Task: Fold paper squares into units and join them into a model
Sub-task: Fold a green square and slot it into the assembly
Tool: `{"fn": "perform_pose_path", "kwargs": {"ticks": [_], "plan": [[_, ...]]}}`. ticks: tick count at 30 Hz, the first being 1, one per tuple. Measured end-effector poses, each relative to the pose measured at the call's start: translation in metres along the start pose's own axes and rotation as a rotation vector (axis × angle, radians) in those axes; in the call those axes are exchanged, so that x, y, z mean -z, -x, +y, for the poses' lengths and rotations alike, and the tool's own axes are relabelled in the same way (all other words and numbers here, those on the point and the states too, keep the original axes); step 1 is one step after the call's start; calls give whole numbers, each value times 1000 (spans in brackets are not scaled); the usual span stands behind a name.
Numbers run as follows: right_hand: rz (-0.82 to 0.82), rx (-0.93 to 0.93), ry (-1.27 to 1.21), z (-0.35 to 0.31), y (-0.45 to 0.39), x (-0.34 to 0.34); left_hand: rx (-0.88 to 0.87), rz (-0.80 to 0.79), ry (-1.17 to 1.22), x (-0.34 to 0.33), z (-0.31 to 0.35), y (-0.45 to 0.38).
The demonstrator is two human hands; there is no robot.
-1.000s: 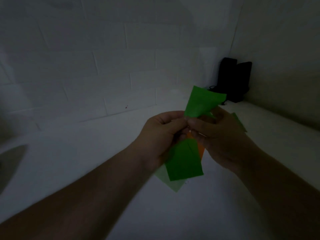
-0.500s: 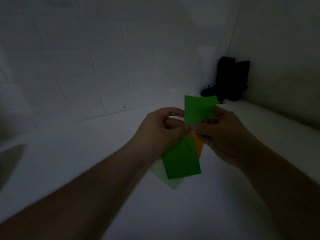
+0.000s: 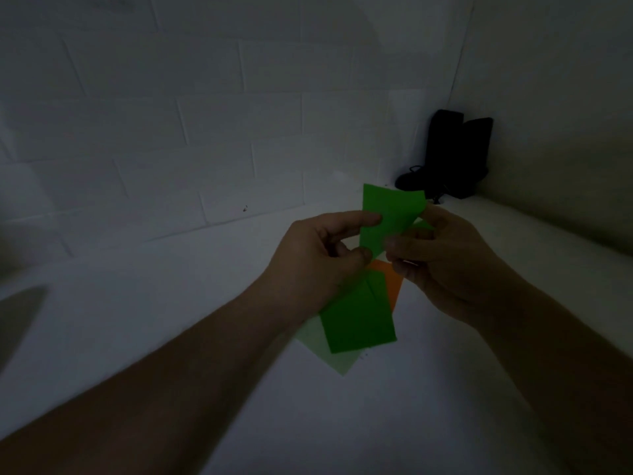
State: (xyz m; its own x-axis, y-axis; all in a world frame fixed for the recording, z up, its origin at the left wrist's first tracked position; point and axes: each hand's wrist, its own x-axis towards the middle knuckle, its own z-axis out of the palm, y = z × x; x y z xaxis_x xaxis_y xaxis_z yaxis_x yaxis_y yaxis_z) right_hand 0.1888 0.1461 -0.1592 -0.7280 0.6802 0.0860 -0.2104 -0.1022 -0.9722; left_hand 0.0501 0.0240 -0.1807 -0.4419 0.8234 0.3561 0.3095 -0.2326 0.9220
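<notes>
Here, above the white bench, your left hand and right hand together pinch a bright green folded paper unit. A second green unit, an orange sheet and a pale green square sit below, unjoined; assembly looks barely begun.

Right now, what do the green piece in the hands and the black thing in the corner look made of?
Green piece: thin matte paper, judging by its creases and curling top edge, pinched by left hand and right hand. Black thing: dull, soft-looking, perhaps fabric or leather; too dark to tell.
</notes>
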Motion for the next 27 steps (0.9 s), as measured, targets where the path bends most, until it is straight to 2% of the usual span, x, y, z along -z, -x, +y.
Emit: {"fn": "perform_pose_path", "kwargs": {"ticks": [9,14,27], "plan": [[74,4,-59,-4,-5,7,48,19,96,0,-1,-1],[216,41,-135,-5,-8,10,59,16,118,0,-2,-2],[274,25,-158,-8,-10,12,74,-32,266,0,-1,-2]]}}
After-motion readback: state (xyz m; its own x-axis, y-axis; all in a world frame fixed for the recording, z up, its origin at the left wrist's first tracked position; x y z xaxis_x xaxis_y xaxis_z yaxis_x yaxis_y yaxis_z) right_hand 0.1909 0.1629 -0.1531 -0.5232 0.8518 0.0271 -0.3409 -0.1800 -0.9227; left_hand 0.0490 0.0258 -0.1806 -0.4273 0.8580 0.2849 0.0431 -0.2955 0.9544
